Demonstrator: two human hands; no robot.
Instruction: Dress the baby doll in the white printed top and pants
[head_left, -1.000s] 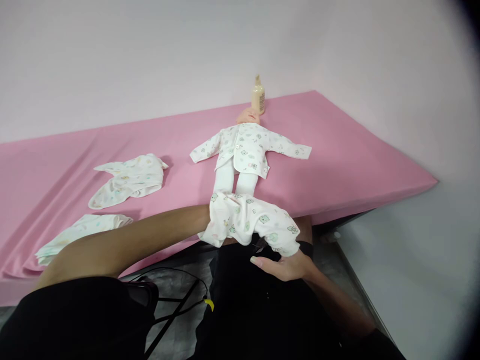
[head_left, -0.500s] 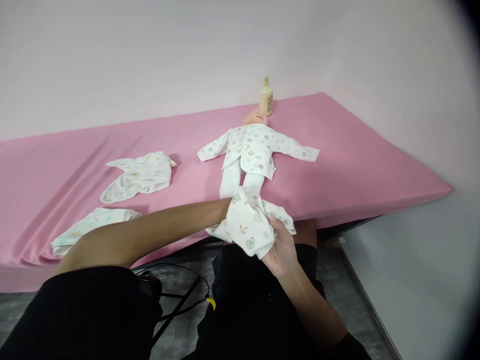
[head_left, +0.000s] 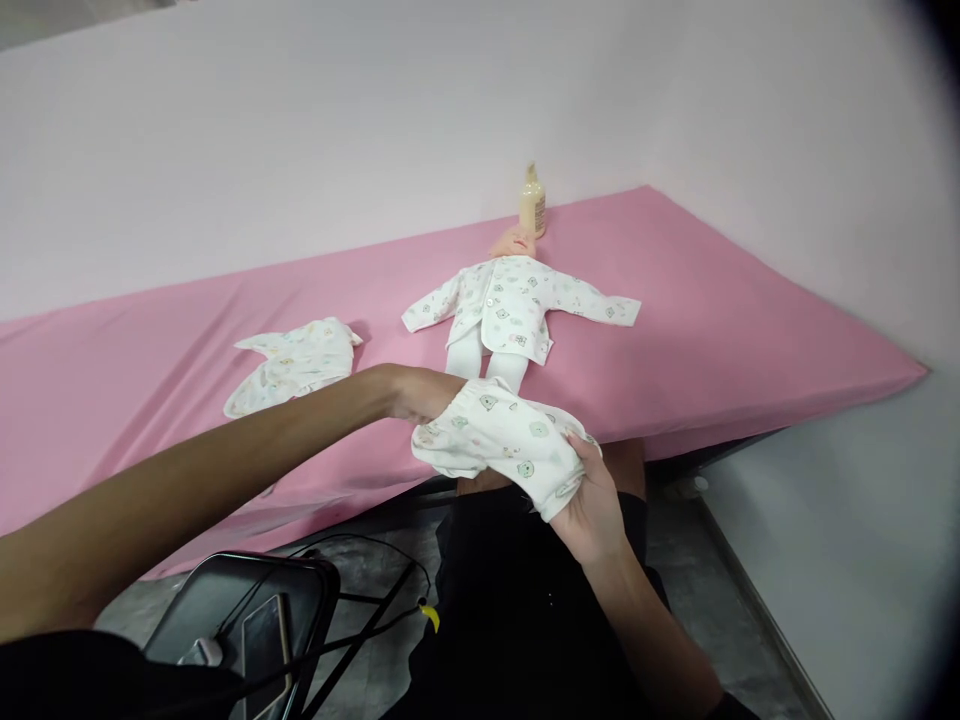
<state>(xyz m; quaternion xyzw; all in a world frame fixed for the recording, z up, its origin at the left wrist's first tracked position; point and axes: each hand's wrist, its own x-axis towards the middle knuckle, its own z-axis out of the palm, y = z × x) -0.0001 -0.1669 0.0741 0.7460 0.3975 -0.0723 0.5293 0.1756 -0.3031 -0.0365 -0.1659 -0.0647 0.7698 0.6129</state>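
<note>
A pale wall (head_left: pixel 337 130) stands behind a bed (head_left: pixel 750 330) with a pink cover. By its near side is a black stool (head_left: pixel 214 590). On the bed a doll (head_left: pixel 507 370) lies face up, arms spread, in a printed white jacket (head_left: pixel 517 310). Small printed pants (head_left: pixel 517 440) are held up at the bed's near edge, by the doll's legs. A printed cloth (head_left: pixel 304 362) lies to the left. The right hand (head_left: pixel 589 510) grips one pants leg, thumb on top; the left hand (head_left: pixel 425 394) reaches into the waist, its fingers hidden, so I cannot tell whether they are closed. A pump bottle (head_left: pixel 533 208) stands beside the doll's head, and a phone (head_left: pixel 266 650) lies on the stool.
</note>
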